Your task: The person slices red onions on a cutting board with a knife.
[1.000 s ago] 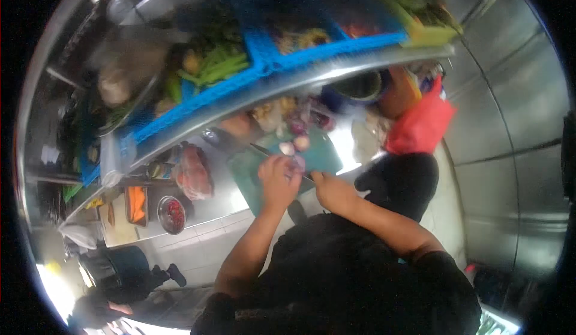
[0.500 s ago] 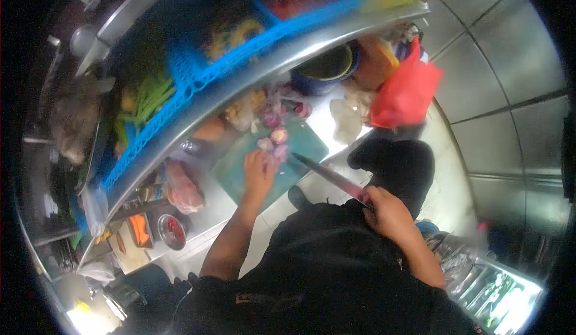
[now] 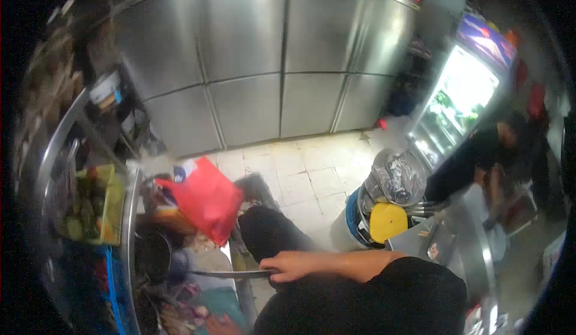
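In the head view, my right hand (image 3: pixel 288 266) is closed round the handle of a knife (image 3: pixel 231 274). The blade reaches left, level, over the near edge of the counter. My left hand (image 3: pixel 222 325) shows only in part at the bottom edge, by the green cutting board (image 3: pixel 223 302); its fingers are blurred. Small pale and purplish pieces, which look like onions, lie beside it, too smeared to make out singly. A red plastic bag (image 3: pixel 207 200) stands on the counter beyond the knife.
A dark pot (image 3: pixel 153 254) and a yellow basket (image 3: pixel 111 206) are at left. Steel cabinet doors (image 3: pixel 246 53) line the back wall. A bin with a yellow lid (image 3: pixel 389 222) stands right of me, near a lit display fridge (image 3: pixel 459 95). Another person (image 3: pixel 498 149) in dark clothes is at far right.
My view has swung to the right, bringing cabinets, fridge and another person into sight. The cutting board and left hand have slid to the bottom edge. My right hand still holds the knife.
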